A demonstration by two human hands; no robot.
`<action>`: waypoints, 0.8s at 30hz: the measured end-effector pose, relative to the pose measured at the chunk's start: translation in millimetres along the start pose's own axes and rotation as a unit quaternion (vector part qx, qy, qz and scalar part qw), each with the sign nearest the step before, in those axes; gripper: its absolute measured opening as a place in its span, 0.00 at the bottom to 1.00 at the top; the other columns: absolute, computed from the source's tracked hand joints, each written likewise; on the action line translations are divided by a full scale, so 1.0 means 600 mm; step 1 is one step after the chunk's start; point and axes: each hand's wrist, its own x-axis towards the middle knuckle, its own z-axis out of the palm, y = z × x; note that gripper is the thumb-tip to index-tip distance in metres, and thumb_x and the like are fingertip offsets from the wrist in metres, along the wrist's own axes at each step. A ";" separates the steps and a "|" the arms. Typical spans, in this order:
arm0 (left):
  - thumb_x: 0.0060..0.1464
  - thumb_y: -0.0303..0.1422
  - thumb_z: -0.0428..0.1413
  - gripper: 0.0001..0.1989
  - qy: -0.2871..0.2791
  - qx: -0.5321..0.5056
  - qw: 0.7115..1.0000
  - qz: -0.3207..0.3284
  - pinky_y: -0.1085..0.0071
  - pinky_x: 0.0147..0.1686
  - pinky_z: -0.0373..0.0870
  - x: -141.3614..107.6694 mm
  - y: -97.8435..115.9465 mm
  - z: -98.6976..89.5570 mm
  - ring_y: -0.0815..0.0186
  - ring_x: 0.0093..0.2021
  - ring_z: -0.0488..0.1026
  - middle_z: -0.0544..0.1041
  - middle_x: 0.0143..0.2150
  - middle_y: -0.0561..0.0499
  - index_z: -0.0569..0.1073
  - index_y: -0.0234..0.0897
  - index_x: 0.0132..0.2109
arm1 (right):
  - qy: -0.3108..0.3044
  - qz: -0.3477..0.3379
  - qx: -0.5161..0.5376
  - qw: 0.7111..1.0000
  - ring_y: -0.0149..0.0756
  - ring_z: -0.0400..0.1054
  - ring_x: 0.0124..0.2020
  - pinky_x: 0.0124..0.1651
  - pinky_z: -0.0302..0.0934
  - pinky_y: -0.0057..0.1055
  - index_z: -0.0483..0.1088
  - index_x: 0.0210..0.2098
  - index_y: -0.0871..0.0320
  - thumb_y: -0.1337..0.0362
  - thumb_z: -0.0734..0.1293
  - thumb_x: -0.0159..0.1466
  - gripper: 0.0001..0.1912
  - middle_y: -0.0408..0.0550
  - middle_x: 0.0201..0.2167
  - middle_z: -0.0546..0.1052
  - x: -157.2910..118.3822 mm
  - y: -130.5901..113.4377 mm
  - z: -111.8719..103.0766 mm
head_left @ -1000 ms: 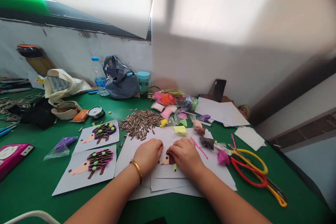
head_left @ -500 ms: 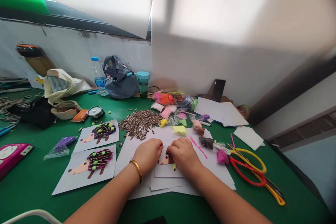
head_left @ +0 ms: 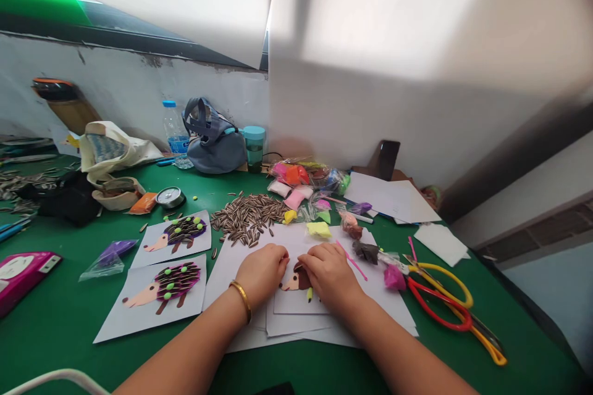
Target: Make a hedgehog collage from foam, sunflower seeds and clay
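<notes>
On the top white sheet (head_left: 290, 307) lies a hedgehog figure (head_left: 303, 279) with a peach face, a dark eye and a brown body. A yellow-green piece (head_left: 310, 295) sits at its lower edge. My left hand (head_left: 263, 270), a gold bangle (head_left: 243, 297) on its wrist, is just left of the figure with fingertips pinched together. Over the figure's right part is my right hand (head_left: 332, 273), fingers bent and pressed together. Whatever either pinch holds is hidden or too small to name. Behind my left hand is a heap of striped sunflower seeds (head_left: 248, 216).
Two finished-looking hedgehog pictures (head_left: 173, 284) lie at left. Bagged coloured clay, including a yellow piece (head_left: 319, 230) and a black piece (head_left: 365, 252), sits behind my right hand. Red-and-yellow-handled scissors (head_left: 445, 296) lie at right. A blue-grey bag (head_left: 217, 151) stands at the back.
My right hand has shifted slightly right and its fingertips have lifted, so more of the brown body shows. My left hand stays nearly in place, still pinched.
</notes>
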 end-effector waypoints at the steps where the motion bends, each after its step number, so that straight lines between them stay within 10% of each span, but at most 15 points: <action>1: 0.59 0.32 0.51 0.11 0.001 -0.009 1.000 -0.001 0.67 0.38 0.64 0.000 -0.001 -0.001 0.59 0.40 0.75 0.79 0.39 0.45 0.78 0.39 0.40 | 0.002 0.005 0.002 1.000 0.38 0.63 0.39 0.45 0.48 0.37 0.74 0.41 0.54 0.71 0.64 0.65 0.10 0.46 0.36 0.76 -0.001 0.001 -0.001; 8: 0.58 0.37 0.52 0.11 0.026 -0.198 0.980 -0.016 0.69 0.36 0.65 0.004 0.003 -0.013 0.63 0.35 0.73 0.77 0.35 0.48 0.76 0.37 0.37 | 0.046 0.027 0.051 0.997 0.40 0.64 0.42 0.47 0.51 0.38 0.73 0.46 0.55 0.74 0.61 0.64 0.15 0.48 0.37 0.75 -0.003 0.009 -0.008; 12: 0.57 0.45 0.52 0.17 -0.029 -0.541 0.835 -0.101 0.76 0.20 0.53 -0.003 0.019 -0.020 0.74 0.18 0.59 0.67 0.25 0.57 0.74 0.36 0.41 | 0.092 0.019 0.113 0.989 0.40 0.65 0.41 0.45 0.54 0.39 0.73 0.46 0.54 0.69 0.61 0.66 0.12 0.48 0.38 0.74 -0.002 -0.005 -0.019; 16: 0.56 0.49 0.54 0.22 -0.071 -0.672 0.724 -0.143 0.79 0.18 0.49 -0.014 0.034 -0.023 0.77 0.18 0.58 0.66 0.26 0.57 0.73 0.35 0.46 | 0.120 0.018 0.176 0.977 0.39 0.66 0.41 0.45 0.56 0.38 0.72 0.46 0.53 0.65 0.63 0.67 0.09 0.48 0.38 0.74 0.001 -0.027 -0.028; 24: 0.54 0.48 0.57 0.23 -0.091 -0.663 0.734 -0.118 0.79 0.21 0.54 -0.022 0.051 -0.018 0.76 0.18 0.58 0.65 0.21 0.58 0.75 0.32 0.47 | 0.083 0.031 0.226 0.970 0.40 0.67 0.42 0.46 0.58 0.38 0.73 0.44 0.53 0.62 0.67 0.64 0.09 0.47 0.39 0.76 0.008 -0.041 -0.033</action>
